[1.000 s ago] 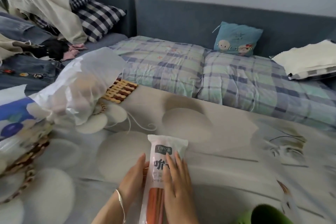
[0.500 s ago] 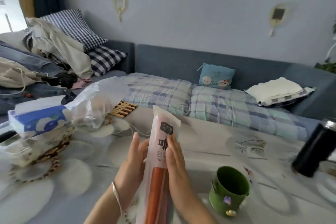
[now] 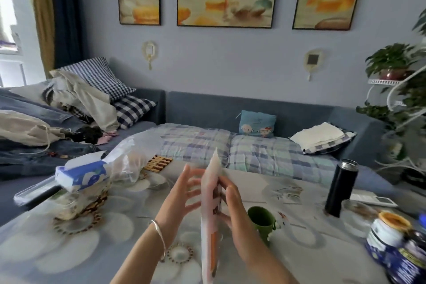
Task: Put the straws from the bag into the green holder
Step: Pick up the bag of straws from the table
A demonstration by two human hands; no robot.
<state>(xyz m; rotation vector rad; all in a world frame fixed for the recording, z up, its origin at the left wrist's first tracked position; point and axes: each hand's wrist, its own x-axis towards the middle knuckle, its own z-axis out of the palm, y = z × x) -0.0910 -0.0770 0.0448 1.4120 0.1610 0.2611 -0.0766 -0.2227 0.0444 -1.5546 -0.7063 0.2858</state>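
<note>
A long white plastic bag of straws (image 3: 210, 193) stands upright and edge-on above the table, with orange straws (image 3: 213, 249) showing through its lower part. My right hand (image 3: 232, 207) grips the bag from the right, fingers curled round its upper half. My left hand (image 3: 182, 193) is just left of the bag with its fingers spread and straight; motion blur hides whether they touch it. The green holder (image 3: 265, 222) stands on the table directly behind my right hand, mouth up and partly hidden by my wrist.
A black flask (image 3: 341, 185) stands at the right, with jars (image 3: 389, 235) at the near right edge. A blue-white tissue pack (image 3: 80, 175), a clear plastic bag (image 3: 131, 159) and a wooden trivet (image 3: 158, 162) fill the left. A sofa (image 3: 253, 108) lies beyond the table.
The view has tilted up. The bag has gone from lying flat to upright and has turned edge-on. My left fingers have spread away from it, and the green holder is now behind my right hand.
</note>
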